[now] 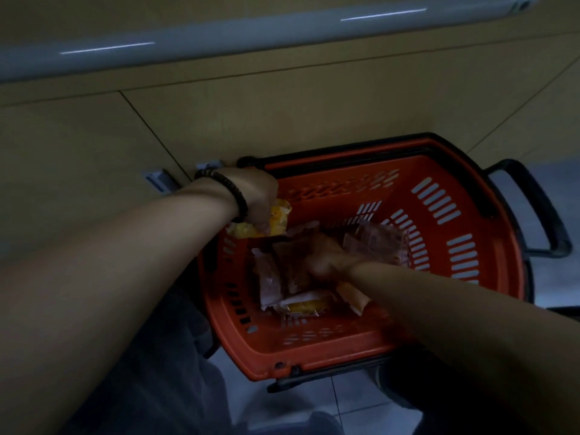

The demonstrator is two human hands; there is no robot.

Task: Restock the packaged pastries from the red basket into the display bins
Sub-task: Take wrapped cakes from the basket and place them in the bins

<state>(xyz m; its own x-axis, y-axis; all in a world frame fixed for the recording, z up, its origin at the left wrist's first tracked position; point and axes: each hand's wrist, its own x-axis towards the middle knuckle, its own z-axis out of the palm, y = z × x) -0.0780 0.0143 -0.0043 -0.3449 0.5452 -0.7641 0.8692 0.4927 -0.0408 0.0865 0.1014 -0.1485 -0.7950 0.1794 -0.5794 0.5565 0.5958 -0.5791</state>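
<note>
Dim light; tan cabinet panels under a pale rail, grey tiled floor.

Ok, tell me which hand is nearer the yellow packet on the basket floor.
Right. The right hand is in the basket, just beyond that yellow packet; the left hand is by the rim, gripping other yellow packets.

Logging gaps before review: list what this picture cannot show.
Head view:
display bins: outside the frame.
right hand: motion-blurred; what its grip holds is unclear.
yellow packets: number hidden by the left hand.
labels on the packets in the red basket: too dark and small.
</note>
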